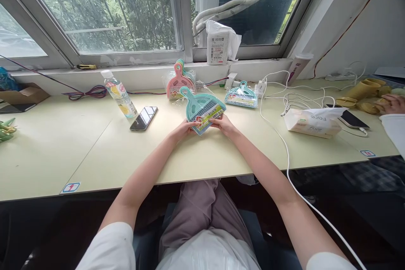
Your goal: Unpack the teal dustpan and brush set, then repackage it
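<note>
A mint-green mini dustpan and brush set [204, 109], with a yellow label along its bristle edge, is held tilted just above the table between both hands. My left hand [186, 130] grips its lower left corner, thumb on the label. My right hand [225, 125] pinches the right end of the same edge. Behind it stands a stack of similar dustpan sets [179, 82], a pink one in front, in clear wrapping. Another mint-green set [242, 95] lies to the right, near the wall.
On the left are a drink bottle [120, 95], a phone [144, 118] and a cardboard box [31, 95]. To the right lie a tissue pack [311, 122] and a white cable [281, 139] crossing the table edge. Another person's hand [394, 104] is at far right beside yellow objects [367, 93].
</note>
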Motion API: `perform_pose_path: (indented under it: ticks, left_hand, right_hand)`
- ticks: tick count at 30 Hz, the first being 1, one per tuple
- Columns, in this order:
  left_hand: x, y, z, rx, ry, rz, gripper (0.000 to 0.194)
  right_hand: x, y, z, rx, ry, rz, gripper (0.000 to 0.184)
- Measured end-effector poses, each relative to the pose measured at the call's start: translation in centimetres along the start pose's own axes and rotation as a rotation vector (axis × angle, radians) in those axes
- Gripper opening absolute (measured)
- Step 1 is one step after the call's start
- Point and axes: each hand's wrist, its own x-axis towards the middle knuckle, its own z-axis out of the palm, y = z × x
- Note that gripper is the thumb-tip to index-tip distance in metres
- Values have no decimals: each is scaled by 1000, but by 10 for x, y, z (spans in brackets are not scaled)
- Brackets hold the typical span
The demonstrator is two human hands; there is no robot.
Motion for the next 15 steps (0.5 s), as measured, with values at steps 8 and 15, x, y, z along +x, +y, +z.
perform_pose_path:
  ticks: [8,15]
  left_hand:
    - [-4,5,5,-3,-8,4,53]
    - [-5,5,5,18,-3,6,53]
  right_hand:
    - [1,0,0,48,9,43,28]
    - [2,0,-2,74,-41,35,33]
